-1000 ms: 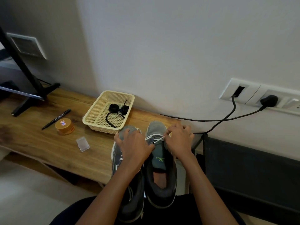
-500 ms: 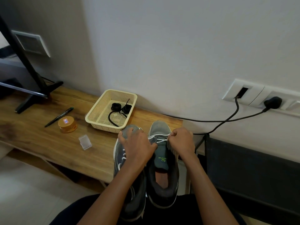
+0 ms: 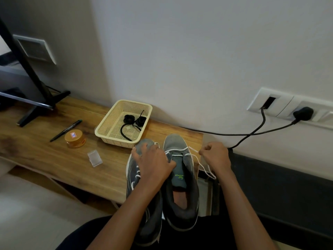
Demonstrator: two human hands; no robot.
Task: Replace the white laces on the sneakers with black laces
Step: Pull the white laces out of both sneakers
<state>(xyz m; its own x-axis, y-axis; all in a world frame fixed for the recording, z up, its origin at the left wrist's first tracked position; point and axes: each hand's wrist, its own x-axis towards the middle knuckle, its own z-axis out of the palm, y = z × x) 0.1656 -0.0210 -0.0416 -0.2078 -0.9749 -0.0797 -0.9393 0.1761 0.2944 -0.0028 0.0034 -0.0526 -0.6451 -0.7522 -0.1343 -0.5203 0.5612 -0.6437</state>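
Two grey sneakers lie side by side on my lap, toes on the wooden table's edge. My left hand (image 3: 153, 164) rests on the left sneaker (image 3: 142, 204), fingers spread over its toe, thumb against the right sneaker (image 3: 181, 179). My right hand (image 3: 215, 156) sits to the right of that shoe and pinches its white lace (image 3: 195, 156), which is drawn out sideways from the front eyelets with a loose end hanging below the hand. The left sneaker still carries white lacing. Rolled black laces (image 3: 132, 122) lie in the cream basket (image 3: 108, 123).
On the wooden table (image 3: 54, 159) are a small clear plastic box (image 3: 95, 158), an orange round tin (image 3: 75, 138) and a black pen (image 3: 65, 130). A monitor stand (image 3: 41, 103) is at the far left. Black cables (image 3: 252, 133) run from wall sockets at the right.
My right hand has moved rightward away from the right sneaker, pulling the white lace out through the front eyelets. My left hand keeps its place on the shoes.
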